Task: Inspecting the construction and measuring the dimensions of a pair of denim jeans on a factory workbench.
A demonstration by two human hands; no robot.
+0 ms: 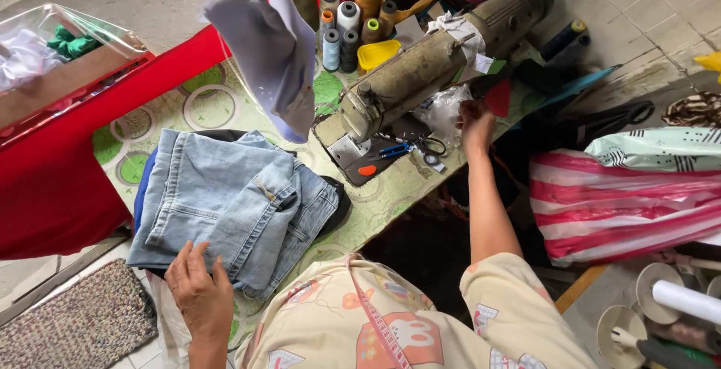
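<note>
The folded jeans (236,207) lie on the near left part of the worktop (390,189), and your left hand (199,290) rests flat on their near edge, fingers spread and palm down, gripping nothing. Your right hand (475,125) is well apart from them, stretched out to the far right beside the sewing machine (435,57), its fingers pinched on a small red piece (498,98); what else they hold is hidden. That arm runs nearly straight away from you, while the left arm is bent close to your body. The jeans are pale blue denim, folded in several layers with seams showing, lying over a darker cloth. Scissors (420,146) lie just left of your right hand. Thread spools (342,19) stand at the far side.
</note>
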